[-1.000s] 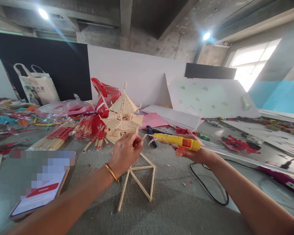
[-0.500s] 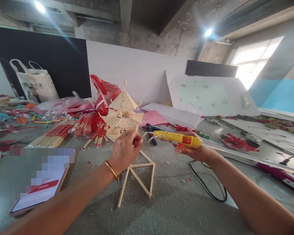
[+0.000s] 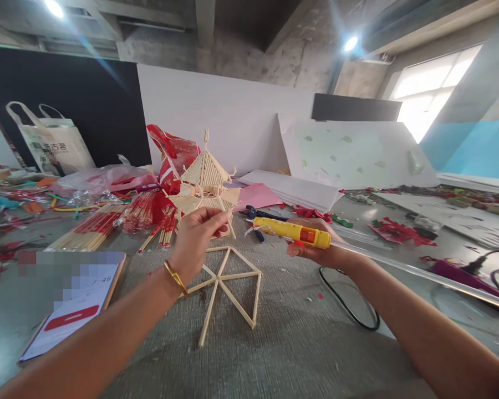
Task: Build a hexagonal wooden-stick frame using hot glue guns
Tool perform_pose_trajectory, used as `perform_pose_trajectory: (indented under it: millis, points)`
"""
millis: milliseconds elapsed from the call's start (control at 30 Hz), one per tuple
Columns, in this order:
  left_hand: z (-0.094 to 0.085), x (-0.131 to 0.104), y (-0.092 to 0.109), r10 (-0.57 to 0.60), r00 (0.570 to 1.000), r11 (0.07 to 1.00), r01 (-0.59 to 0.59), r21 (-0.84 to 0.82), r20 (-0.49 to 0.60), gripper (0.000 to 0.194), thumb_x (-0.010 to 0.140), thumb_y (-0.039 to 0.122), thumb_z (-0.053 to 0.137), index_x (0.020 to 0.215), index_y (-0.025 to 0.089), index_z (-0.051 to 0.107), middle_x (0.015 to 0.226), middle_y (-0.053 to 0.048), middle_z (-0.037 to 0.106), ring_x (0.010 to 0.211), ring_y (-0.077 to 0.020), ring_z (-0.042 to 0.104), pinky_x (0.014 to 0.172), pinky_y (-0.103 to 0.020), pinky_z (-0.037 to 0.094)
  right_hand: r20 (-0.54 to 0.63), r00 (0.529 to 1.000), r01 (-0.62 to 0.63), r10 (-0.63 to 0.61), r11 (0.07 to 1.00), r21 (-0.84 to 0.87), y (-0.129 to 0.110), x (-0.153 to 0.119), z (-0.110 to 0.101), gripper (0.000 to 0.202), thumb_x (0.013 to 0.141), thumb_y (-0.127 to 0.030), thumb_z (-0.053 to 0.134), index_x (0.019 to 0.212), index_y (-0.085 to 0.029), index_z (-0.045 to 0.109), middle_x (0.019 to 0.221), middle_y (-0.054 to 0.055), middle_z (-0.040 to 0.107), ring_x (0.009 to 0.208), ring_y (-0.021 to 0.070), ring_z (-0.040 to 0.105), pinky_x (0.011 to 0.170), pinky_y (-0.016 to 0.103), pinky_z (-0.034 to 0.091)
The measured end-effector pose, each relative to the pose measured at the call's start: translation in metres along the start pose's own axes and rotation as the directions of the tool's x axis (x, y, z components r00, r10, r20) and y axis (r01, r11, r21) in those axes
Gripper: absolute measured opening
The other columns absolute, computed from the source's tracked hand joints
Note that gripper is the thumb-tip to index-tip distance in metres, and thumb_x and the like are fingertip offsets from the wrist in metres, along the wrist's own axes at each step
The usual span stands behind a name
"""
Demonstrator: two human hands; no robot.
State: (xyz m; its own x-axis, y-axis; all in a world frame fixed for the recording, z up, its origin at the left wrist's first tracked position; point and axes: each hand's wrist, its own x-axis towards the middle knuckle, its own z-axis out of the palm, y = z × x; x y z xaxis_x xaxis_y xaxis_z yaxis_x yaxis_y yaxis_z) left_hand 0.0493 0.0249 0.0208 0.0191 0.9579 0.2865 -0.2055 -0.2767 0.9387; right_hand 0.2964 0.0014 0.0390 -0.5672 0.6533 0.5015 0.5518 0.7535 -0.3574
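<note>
My right hand (image 3: 316, 244) is wrapped round a yellow hot glue gun (image 3: 291, 231), its nozzle pointing left. A clear glue stick (image 3: 382, 263) runs out of the gun's back. Just left of the nozzle, my left hand (image 3: 199, 238) pinches a short wooden stick (image 3: 232, 228), mostly covered by the fingers. Below the hands lies a flat frame of pale sticks (image 3: 238, 275), spokes meeting at a hub and some outer sides joined; my left hand and wrist cover part of it. Behind my left hand stands a stick-built pagoda model (image 3: 205, 172) with tiered roofs.
A phone (image 3: 75, 310) lies at the left. Bundled sticks (image 3: 93, 227) and red-tipped sticks (image 3: 166, 230) are beyond it. Dark-handled pliers or a similar tool (image 3: 258, 215) lie behind the gun. A black cable (image 3: 349, 310) loops at the right, near a purple power strip (image 3: 461, 277).
My left hand has moved left and slightly up, away from the nozzle, with the stick. More of the frame's hub and spokes shows. The glue gun has shifted slightly left in view.
</note>
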Motion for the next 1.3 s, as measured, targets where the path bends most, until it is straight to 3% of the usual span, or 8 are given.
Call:
perform_pose_trajectory:
  millis: [133,300,500,967,1300]
  points:
    - [-0.004,0.006,0.01,-0.102,0.995,0.947,0.093,-0.309,-0.014,0.018,0.06,0.024,0.076,0.067,0.013,0.063,0.063,0.002,0.06,0.058,-0.0071,0.052,0.05,-0.018,0.037,0.028,0.998,0.064,-0.063,0.997,-0.038,-0.003,-0.001,0.002,0.051,0.082,-0.065,0.048,0.066,-0.017,0.046,0.063,-0.002,0.044,0.055,0.0092,0.038,0.051,0.024,0.03]
    - [-0.008,0.007,0.015,-0.16,0.987,0.89,0.138,-0.434,-0.013,0.018,0.061,0.018,0.076,0.072,0.013,0.063,0.066,0.003,0.059,0.057,-0.0056,0.05,0.046,-0.017,0.035,0.021,0.997,0.069,-0.068,0.995,-0.077,-0.007,-0.001,0.003,0.051,0.082,-0.065,0.047,0.067,-0.017,0.045,0.063,-0.002,0.043,0.054,0.0089,0.036,0.05,0.024,0.029]
    - [-0.002,0.004,0.016,-0.207,0.978,0.873,0.189,-0.45,0.008,0.014,0.066,0.017,0.073,0.07,0.013,0.061,0.064,0.003,0.058,0.055,-0.005,0.051,0.047,-0.017,0.036,0.027,0.99,0.144,-0.141,0.981,-0.129,-0.012,0.0,0.003,0.053,0.085,-0.066,0.04,0.068,-0.017,0.047,0.063,0.0,0.045,0.054,0.0096,0.036,0.05,0.025,0.028]
    - [0.003,0.0,0.015,-0.266,0.964,0.837,0.245,-0.489,0.028,0.008,0.07,0.015,0.07,0.071,0.013,0.062,0.064,0.003,0.06,0.056,-0.0048,0.051,0.048,-0.017,0.036,0.0,0.992,0.129,-0.13,0.987,-0.095,-0.007,-0.001,0.006,0.049,0.084,-0.063,0.047,0.073,-0.016,0.053,0.064,-0.001,0.047,0.053,0.009,0.035,0.05,0.024,0.029]
    - [0.004,0.0,0.014,-0.27,0.962,0.819,0.247,-0.519,0.032,0.007,0.071,0.012,0.069,0.07,0.012,0.062,0.062,0.002,0.06,0.054,-0.0052,0.052,0.046,-0.017,0.037,-0.015,0.994,0.104,-0.106,0.989,-0.104,-0.007,-0.002,0.007,0.05,0.083,-0.064,0.048,0.067,-0.016,0.045,0.062,-0.003,0.04,0.052,0.0077,0.033,0.049,0.023,0.027]
